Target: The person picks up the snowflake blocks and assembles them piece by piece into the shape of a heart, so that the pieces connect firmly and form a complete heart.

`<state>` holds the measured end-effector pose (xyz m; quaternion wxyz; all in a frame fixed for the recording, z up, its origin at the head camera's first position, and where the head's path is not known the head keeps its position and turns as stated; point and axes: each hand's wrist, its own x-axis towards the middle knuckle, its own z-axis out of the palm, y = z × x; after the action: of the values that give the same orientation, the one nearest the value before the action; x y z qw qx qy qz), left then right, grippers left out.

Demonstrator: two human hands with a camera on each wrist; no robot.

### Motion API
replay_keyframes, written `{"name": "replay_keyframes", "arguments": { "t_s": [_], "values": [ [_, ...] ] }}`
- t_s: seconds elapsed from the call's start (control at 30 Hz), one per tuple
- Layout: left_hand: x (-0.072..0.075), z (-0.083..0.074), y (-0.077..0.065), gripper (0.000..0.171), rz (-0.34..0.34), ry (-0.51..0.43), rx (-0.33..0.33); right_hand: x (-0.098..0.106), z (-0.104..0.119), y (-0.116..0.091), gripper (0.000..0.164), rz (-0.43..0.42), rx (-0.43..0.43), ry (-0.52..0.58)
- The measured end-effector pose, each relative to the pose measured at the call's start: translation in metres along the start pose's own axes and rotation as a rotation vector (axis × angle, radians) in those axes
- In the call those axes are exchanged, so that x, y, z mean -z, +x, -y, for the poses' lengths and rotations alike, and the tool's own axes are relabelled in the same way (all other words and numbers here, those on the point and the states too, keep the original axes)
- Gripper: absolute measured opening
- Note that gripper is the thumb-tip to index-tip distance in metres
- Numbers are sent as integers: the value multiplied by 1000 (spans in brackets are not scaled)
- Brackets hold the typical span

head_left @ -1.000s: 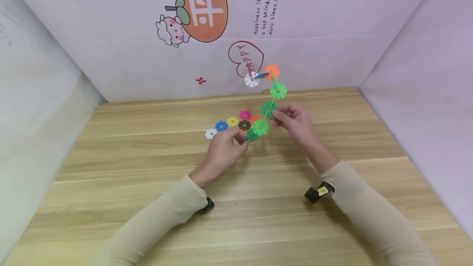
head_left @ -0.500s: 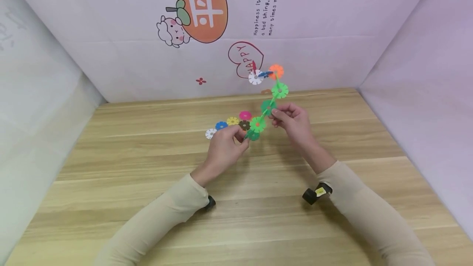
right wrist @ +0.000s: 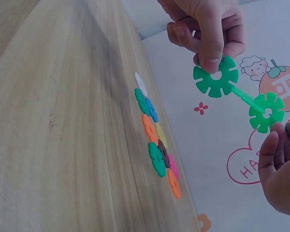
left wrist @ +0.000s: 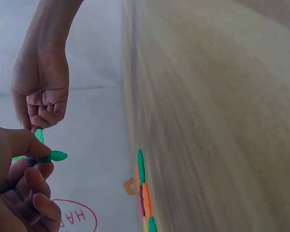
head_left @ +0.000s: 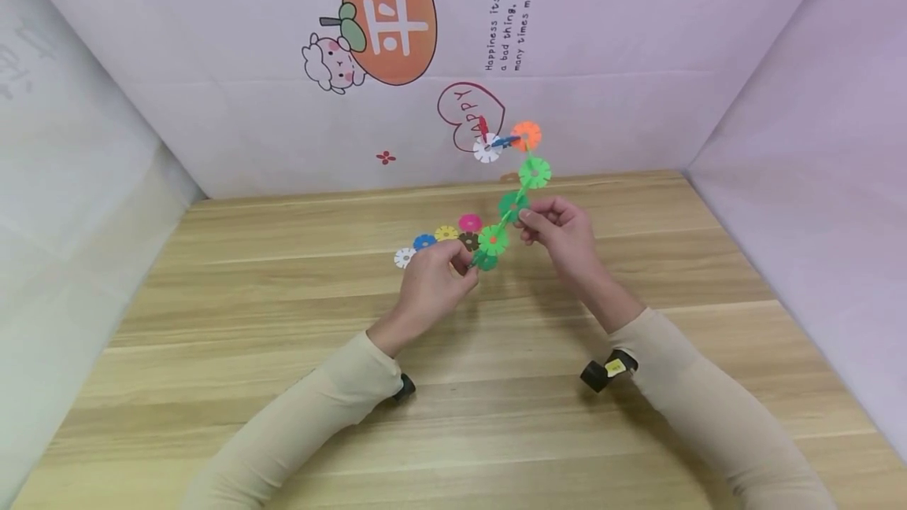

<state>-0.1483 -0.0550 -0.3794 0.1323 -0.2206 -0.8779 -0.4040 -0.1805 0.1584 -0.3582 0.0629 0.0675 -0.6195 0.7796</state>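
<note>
In the head view my left hand [head_left: 435, 278] pinches a dark green notched plastic disc [head_left: 486, 260] at the lower end of a chain of interlocking flower-shaped discs. Higher up, my right hand [head_left: 564, 236] pinches another dark green disc [head_left: 513, 206] of the same chain. Light green discs [head_left: 493, 240] join the two held parts. Beyond my right hand the chain rises through a light green disc [head_left: 534, 173], an orange disc [head_left: 526, 135] and a blue one seen edge-on, to a white disc [head_left: 486, 149] and a red one. Fingers partly cover the held discs.
Loose discs lie behind my left hand on the wooden table [head_left: 283, 321]: white [head_left: 405, 258], blue [head_left: 424, 242], yellow [head_left: 446, 234], pink [head_left: 470, 223] and brown. The right wrist view also shows loose green discs [right wrist: 157, 159] and orange discs. White printed cloth walls surround the table.
The chain has turned slightly between my hands; its upper end swung right, then slightly back left. Both hands stay nearly in place and keep their grip on the discs.
</note>
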Motion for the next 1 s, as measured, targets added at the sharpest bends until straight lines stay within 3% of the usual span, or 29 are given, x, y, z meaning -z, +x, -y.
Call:
{"name": "replay_keyframes", "arguments": {
  "t_s": [0.47, 1.0],
  "values": [
    [0, 1, 4, 11, 40, 75, -13, 2, -3, 2, 9, -2, 38, -53],
    [-1, 4, 6, 12, 55, 99, 7, 2, -7, 4, 11, 13, 37, -46]
  ]
}}
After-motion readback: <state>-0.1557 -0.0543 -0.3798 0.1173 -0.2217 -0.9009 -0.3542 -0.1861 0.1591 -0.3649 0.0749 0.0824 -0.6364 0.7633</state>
